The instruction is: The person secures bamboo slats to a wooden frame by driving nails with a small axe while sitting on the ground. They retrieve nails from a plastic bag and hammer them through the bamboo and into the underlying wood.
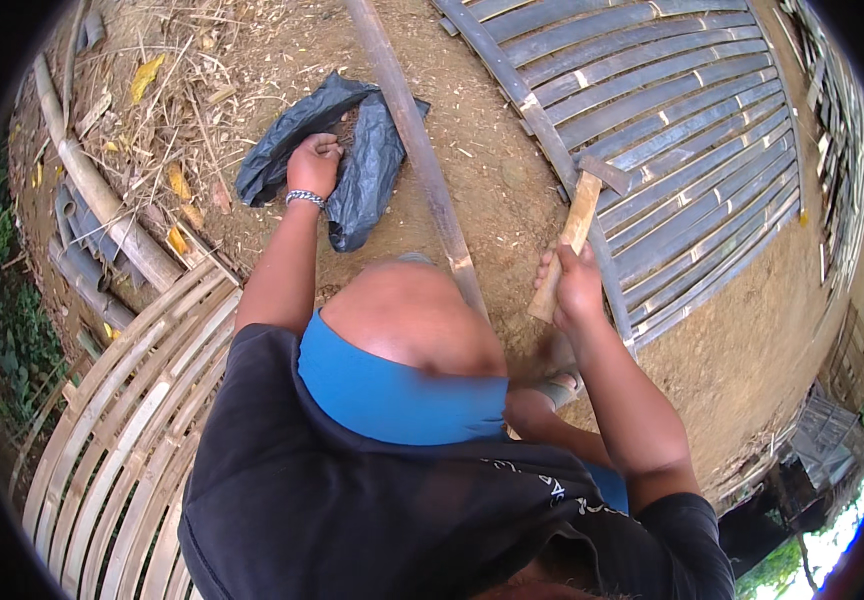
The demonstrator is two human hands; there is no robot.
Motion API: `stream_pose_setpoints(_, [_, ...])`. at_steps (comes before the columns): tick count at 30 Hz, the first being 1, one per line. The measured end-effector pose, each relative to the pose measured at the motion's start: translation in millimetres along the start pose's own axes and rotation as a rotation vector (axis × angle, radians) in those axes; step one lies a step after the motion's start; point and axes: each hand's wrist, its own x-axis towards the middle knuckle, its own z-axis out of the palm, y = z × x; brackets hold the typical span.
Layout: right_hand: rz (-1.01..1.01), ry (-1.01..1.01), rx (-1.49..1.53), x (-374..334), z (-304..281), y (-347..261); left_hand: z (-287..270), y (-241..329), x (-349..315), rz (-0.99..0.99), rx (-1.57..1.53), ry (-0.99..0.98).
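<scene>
Much of the lower picture was filled by the person's own dark shirt (pixel 352 500) and blue shorts (pixel 392 395), with a bent knee (pixel 414 315) rising in the middle and hiding the ground beneath it. A sandalled foot (pixel 560 388) showed only in part below the right forearm. The corners were black from the lens, and the sheds at the lower right edge were too small and bent to make out.

The right hand (pixel 574 285) was clenched around the lower end of a hammer's (pixel 574 222) wooden handle, its metal head pointing up and right and overlapping the edge of a dark bamboo slat panel (pixel 672 110) that lay on the dirt. The left hand (pixel 314 163), wearing a beaded wristband, was closed in a fist on a black plastic bag (pixel 352 160) that lay crumpled on the earth well to the left of the hammer. Whether anything sat inside that fist could not be told.

Between the two hands ran a long dark bamboo strip (pixel 422 150), slanting from the top of the view down to the knee, where it went out of sight. A second, paler slat panel (pixel 122 440) curved along the lower left, partly covered by the shirt. Thick bamboo poles (pixel 102 200), dry leaves and straw littered the ground at the upper left, with green plants beyond at the left rim.
</scene>
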Motion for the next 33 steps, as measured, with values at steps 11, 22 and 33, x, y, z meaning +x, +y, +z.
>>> stream_pose_setpoints(11, [-0.001,0.009,-0.102,-9.1,0.7,-10.9,-5.8,17.5,-2.5,0.112,0.196,0.085])
stream_pose_setpoints(22, [-0.052,-0.010,-0.143,-0.9,-3.9,0.8,-30.2,13.1,9.1,0.453,0.536,-0.018])
stream_pose_setpoints(33, [-0.077,0.005,-0.143,0.0,-14.0,-1.1,-46.1,21.7,28.6,0.586,0.686,-0.294])
